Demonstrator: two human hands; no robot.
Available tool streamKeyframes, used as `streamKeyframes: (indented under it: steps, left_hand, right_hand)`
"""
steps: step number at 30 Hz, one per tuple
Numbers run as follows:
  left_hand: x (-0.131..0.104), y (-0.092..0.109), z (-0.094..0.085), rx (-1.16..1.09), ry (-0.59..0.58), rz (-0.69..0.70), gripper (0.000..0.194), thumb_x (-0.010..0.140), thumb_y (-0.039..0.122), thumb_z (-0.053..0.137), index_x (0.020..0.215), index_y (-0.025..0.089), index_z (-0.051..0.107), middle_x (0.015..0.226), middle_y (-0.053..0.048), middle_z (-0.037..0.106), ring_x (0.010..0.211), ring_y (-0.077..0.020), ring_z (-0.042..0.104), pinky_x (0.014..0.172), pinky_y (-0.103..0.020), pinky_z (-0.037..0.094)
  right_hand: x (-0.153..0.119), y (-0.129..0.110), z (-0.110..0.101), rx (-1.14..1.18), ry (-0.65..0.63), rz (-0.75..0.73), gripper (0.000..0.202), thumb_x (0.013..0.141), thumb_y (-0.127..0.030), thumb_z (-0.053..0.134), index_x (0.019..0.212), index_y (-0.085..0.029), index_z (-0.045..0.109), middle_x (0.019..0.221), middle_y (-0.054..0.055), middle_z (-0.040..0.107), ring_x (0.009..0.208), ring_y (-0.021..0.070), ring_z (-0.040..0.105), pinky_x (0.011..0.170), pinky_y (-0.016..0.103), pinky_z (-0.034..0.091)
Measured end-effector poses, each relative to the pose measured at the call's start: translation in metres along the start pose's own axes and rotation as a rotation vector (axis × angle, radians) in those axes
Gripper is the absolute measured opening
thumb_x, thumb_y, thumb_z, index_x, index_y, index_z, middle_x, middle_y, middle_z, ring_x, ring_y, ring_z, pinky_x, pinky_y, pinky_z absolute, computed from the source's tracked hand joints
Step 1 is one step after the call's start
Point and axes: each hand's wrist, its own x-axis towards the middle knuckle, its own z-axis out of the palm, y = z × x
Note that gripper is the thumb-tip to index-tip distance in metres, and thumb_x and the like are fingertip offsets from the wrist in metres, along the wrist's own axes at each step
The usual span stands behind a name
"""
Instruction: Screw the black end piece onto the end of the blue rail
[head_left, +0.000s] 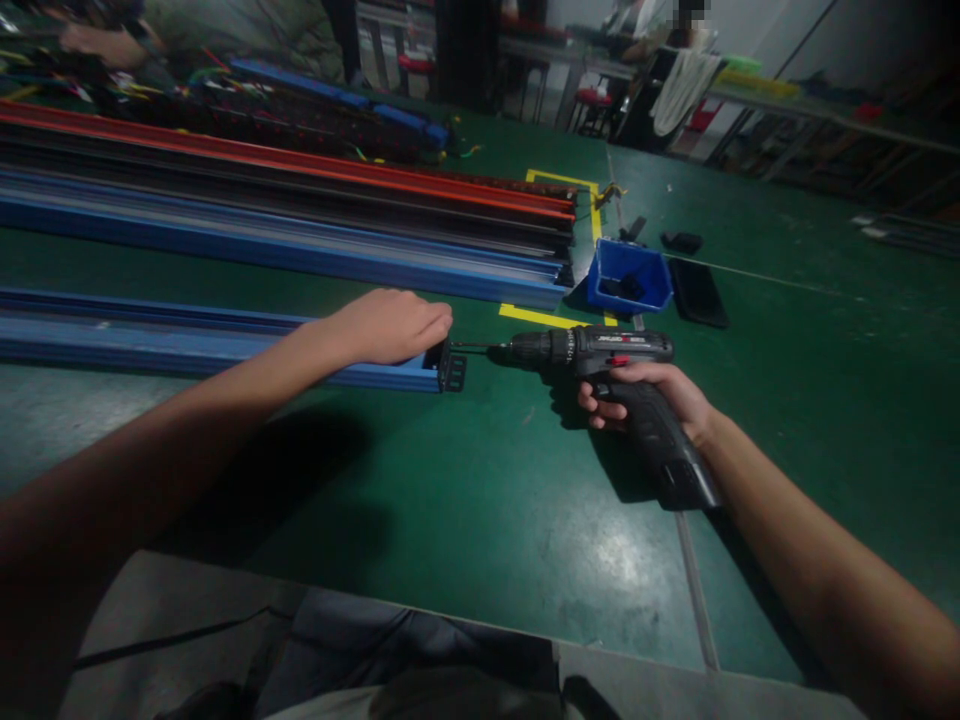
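My right hand point(652, 395) is wrapped round the grip of a black cordless drill point(622, 345), which points left. Its long thin bit point(480, 346) reaches to the black end bracket point(454, 372) on a blue metal profile point(382, 376); whether it sits in a screw I cannot make out. My left hand point(397, 325) is closed over the right end of that profile, just behind the bracket. The fingertips of the left hand are partly hidden on the far side of the profile.
Further back lie blue profiles point(337, 252) and black and red ones point(375, 172) side by side. A blue bin point(630, 275) with dark parts stands right of them, beside a flat black object point(697, 290). Across the green table point(480, 520), another person's hand point(101, 45) is near tangled wires.
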Motion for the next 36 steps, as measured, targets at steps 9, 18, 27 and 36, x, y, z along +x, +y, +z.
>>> streamKeyframes:
  steps: [9, 18, 27, 36]
  left_hand:
    - [-0.0014, 0.0014, -0.0014, -0.001, 0.016, 0.014, 0.054, 0.106, 0.042, 0.020, 0.111, 0.020, 0.069, 0.097, -0.011, 0.078, 0.085, -0.0289, 0.074, 0.072, -0.036, 0.049]
    - [-0.0004, 0.0002, 0.0020, 0.006, 0.041, 0.015, 0.052, 0.106, 0.042, 0.022, 0.111, 0.020, 0.068, 0.096, -0.010, 0.078, 0.083, -0.0267, 0.074, 0.072, -0.034, 0.047]
    - [-0.0003, -0.0011, 0.0027, 0.019, 0.038, 0.031, 0.054, 0.107, 0.043, 0.018, 0.108, 0.020, 0.068, 0.093, -0.010, 0.077, 0.081, -0.0279, 0.073, 0.066, -0.034, 0.043]
    - [-0.0003, -0.0005, 0.0019, 0.042, 0.019, 0.029, 0.052, 0.108, 0.041, 0.020, 0.112, 0.020, 0.067, 0.098, -0.011, 0.078, 0.084, -0.0278, 0.074, 0.067, -0.033, 0.044]
  right_hand:
    - [-0.0006, -0.0002, 0.0008, 0.008, 0.004, 0.014, 0.021, 0.091, -0.022, 0.064, 0.103, -0.006, 0.070, 0.089, 0.012, 0.072, 0.061, 0.0132, 0.061, 0.079, 0.033, 0.063]
    - [0.0009, 0.0000, 0.0001, 0.010, -0.025, 0.011, 0.024, 0.089, -0.023, 0.066, 0.103, -0.003, 0.070, 0.089, 0.013, 0.073, 0.061, 0.0123, 0.062, 0.079, 0.031, 0.063]
    - [0.0009, 0.0001, -0.0004, 0.013, -0.010, 0.013, 0.023, 0.089, -0.023, 0.065, 0.102, -0.005, 0.072, 0.092, 0.014, 0.074, 0.061, 0.0122, 0.063, 0.080, 0.032, 0.064]
    - [0.0000, 0.0001, 0.0015, 0.029, 0.008, 0.026, 0.022, 0.090, -0.022, 0.063, 0.102, -0.005, 0.072, 0.091, 0.013, 0.074, 0.060, 0.0125, 0.062, 0.078, 0.033, 0.064]
